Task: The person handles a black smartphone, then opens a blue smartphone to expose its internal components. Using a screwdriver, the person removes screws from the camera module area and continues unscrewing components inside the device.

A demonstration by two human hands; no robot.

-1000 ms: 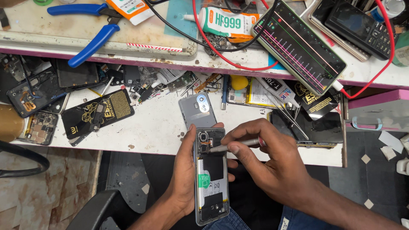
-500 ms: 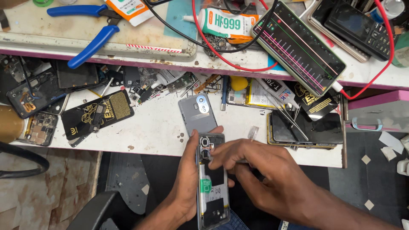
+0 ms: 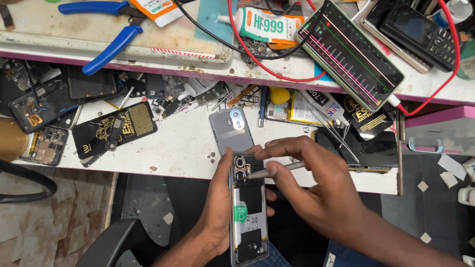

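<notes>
My left hand (image 3: pixel 213 212) holds an opened phone (image 3: pixel 249 210) upright below the table edge, its back off, battery and boards showing. My right hand (image 3: pixel 316 188) grips thin metal tweezers (image 3: pixel 273 169), whose tip touches the top part of the phone near the camera module. A grey phone back cover (image 3: pixel 230 129) lies on the white table just above the held phone.
White lower shelf (image 3: pixel 183 148) carries several phone parts, black pouches (image 3: pixel 116 129), a dark phone (image 3: pixel 368 148) and a battery. The upper bench holds blue pliers (image 3: pixel 106 29), a glue tube (image 3: pixel 267 23), a lit phone screen (image 3: pixel 354 52), red and black wires. A chair (image 3: pixel 111 244) is lower left.
My right hand shifted over the phone, lifted the tweezers briefly, then brought the tip back down onto the phone's upper part. The left hand kept its hold.
</notes>
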